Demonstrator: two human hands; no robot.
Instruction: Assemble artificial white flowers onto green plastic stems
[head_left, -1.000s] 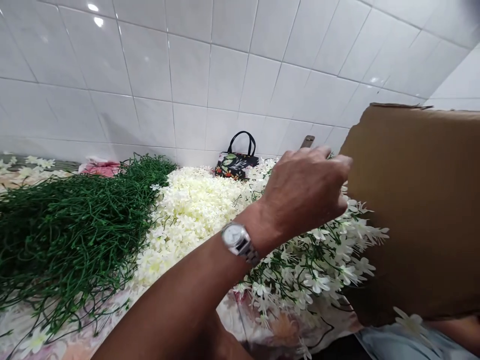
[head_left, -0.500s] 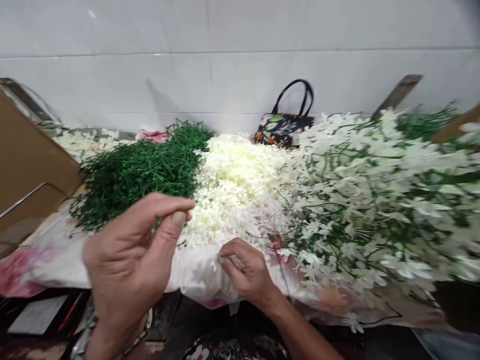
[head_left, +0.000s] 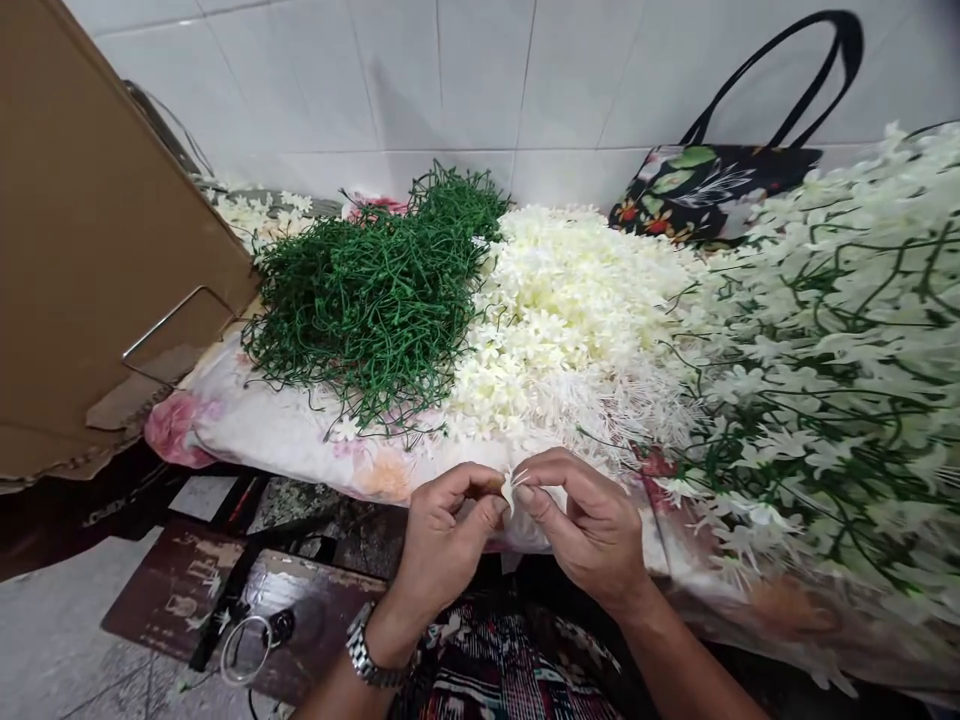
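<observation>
At the table's front edge my left hand (head_left: 454, 530) pinches a small white artificial flower (head_left: 508, 492) between thumb and forefinger. Right against it, my right hand (head_left: 589, 530) is closed in a pinch on a thin white stamen piece (head_left: 520, 478), whose fine strands stick out by the fingertips. The two sets of fingertips nearly meet. Behind them spreads a heap of loose white flower heads (head_left: 559, 290), with a pile of white stamens (head_left: 600, 400) at its near right. Green plastic stems (head_left: 367, 300) lie bunched to the left.
Finished-looking white flower sprays (head_left: 832, 400) fill the right side. A black floral handbag (head_left: 712, 190) leans on the tiled wall (head_left: 465, 80). On the left stands a cardboard box (head_left: 112, 240) with a bent wire. A brown wooden board (head_left: 315, 610) sits below the table.
My left hand has come down and right from above the table to meet the right hand. A white flower now shows between them. The view has tilted down and turned left.
</observation>
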